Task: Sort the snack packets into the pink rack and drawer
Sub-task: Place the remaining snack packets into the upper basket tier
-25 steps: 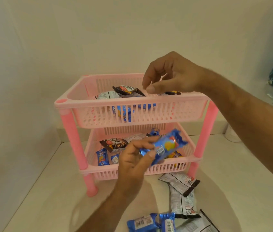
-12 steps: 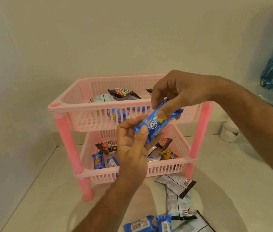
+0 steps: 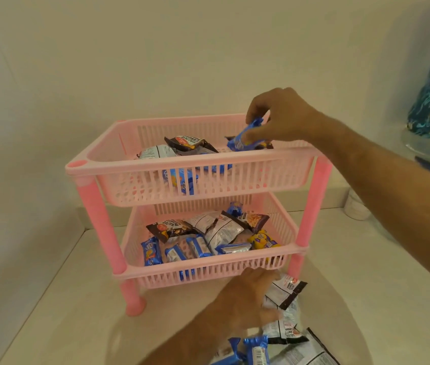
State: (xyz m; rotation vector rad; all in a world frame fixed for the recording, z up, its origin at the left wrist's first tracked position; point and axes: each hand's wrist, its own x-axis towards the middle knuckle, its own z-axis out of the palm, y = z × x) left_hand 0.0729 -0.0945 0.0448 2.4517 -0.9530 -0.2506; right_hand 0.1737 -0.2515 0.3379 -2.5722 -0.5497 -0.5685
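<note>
Pink rack (image 3: 208,164), two tiers, stands on pale counter (image 3: 63,312); both baskets already hold mixed packets. No drawer in view. Right hand (image 3: 282,117) at roughly one o'clock over top basket, thumb and fingers clamped on blue biscuit packet (image 3: 245,139), its lower end touching the heap inside. Left hand (image 3: 248,299) at six o'clock, blurred, reaching onto loose peanut packets (image 3: 285,291) on the counter; whether it grips one, cannot tell. Risk: slick wrapper dropped near the front rim could slide off the heap and out; a hasty grab below could scatter the remaining packets.
</note>
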